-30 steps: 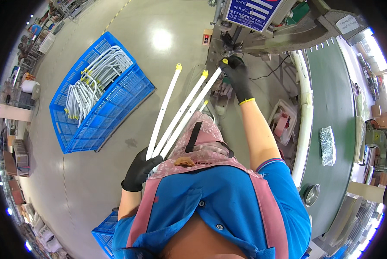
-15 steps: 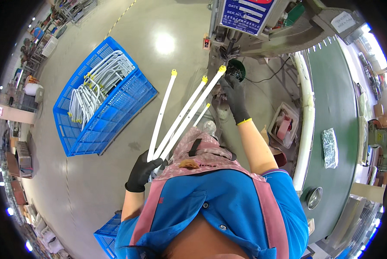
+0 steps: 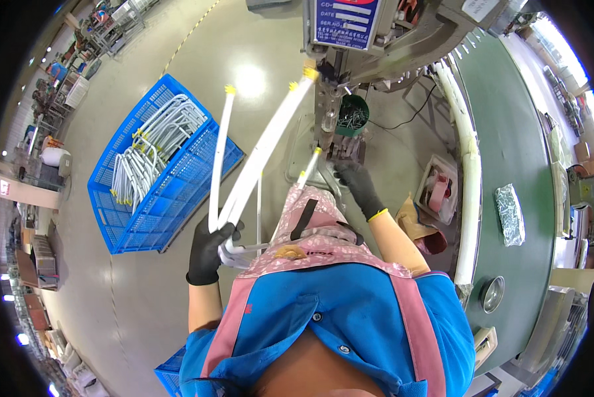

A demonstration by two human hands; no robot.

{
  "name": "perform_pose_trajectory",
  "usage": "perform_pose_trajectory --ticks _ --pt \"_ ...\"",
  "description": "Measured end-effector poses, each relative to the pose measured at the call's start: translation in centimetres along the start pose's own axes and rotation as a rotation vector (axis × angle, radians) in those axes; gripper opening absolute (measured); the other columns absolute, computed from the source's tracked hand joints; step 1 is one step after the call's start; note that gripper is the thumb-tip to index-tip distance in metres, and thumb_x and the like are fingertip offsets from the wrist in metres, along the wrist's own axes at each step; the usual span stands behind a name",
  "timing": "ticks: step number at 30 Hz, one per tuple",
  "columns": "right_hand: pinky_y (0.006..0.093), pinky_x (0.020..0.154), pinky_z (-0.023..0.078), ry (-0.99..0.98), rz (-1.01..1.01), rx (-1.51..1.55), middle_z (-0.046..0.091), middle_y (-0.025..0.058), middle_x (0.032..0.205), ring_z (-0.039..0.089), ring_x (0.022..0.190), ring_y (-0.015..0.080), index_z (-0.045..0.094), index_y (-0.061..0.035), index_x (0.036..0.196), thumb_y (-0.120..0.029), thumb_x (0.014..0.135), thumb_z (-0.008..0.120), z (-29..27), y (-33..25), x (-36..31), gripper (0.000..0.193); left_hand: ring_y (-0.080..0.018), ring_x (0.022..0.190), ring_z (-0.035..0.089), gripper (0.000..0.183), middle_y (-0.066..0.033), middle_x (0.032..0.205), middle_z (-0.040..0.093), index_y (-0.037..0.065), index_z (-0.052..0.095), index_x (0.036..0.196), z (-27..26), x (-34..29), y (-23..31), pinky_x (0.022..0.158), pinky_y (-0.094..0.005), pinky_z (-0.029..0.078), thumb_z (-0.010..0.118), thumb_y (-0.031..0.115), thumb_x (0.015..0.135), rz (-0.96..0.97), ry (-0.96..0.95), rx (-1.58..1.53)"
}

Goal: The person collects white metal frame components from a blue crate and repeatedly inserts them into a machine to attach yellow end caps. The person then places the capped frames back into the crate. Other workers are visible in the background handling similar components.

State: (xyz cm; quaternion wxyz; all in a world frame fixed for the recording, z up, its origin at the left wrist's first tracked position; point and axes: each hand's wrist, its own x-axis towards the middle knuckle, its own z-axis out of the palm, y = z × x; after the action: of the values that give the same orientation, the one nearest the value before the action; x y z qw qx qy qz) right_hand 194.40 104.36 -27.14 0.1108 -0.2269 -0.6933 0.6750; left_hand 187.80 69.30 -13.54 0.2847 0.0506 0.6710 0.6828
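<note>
My left hand point(image 3: 211, 248), in a black glove, is closed round several white bent metal tubes point(image 3: 260, 149) with yellow end caps. The tubes slant up toward the machine point(image 3: 330, 86), and the upper end of one is close to it. Lower tube ends, also yellow-capped, show near my apron. My right hand point(image 3: 360, 186), gloved in black with a yellow cuff, is below a green bowl point(image 3: 353, 116) of small metal pieces. Its fingers look stretched out, apart from the tubes, with nothing visible in them.
At the left, a blue plastic crate point(image 3: 184, 175) holds many similar tubes. A green-topped bench point(image 3: 502, 152) runs along the right, bearing a clear plastic packet point(image 3: 510, 215) and a round metal dish point(image 3: 492, 294). A whitish bin point(image 3: 436, 188) stands beside the bench.
My right hand has come away from the tube end at the machine and moved down. My left hand has shifted slightly left, its tubes tilting left and upward.
</note>
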Motion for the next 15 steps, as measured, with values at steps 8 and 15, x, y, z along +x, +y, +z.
perform_pose_trajectory --ticks 8,15 --pt "0.0264 0.072 0.048 -0.491 -0.059 -0.042 0.065 0.0075 0.101 0.06 0.085 0.0175 0.068 0.0 0.093 -0.013 0.084 0.051 2.6 -4.3 -4.9 0.023 -0.0234 0.112 0.054 0.05 -0.0185 0.127 0.052 -0.007 0.039 0.133 4.2 6.7 3.6 0.094 -0.0328 0.043 0.052 0.012 0.089 0.437 -0.043 -0.296" --pt "0.0337 0.102 0.035 -0.918 0.119 0.438 0.049 0.015 0.133 0.046 0.122 0.023 0.044 -0.0005 0.132 -0.058 0.095 0.022 6.3 -10.3 -9.1 0.072 -0.0318 0.137 0.025 0.057 -0.0153 0.148 0.029 0.001 0.026 0.142 8.4 11.1 7.1 0.115 -0.0493 0.016 0.049 0.018 0.093 0.544 -0.464 -1.11"
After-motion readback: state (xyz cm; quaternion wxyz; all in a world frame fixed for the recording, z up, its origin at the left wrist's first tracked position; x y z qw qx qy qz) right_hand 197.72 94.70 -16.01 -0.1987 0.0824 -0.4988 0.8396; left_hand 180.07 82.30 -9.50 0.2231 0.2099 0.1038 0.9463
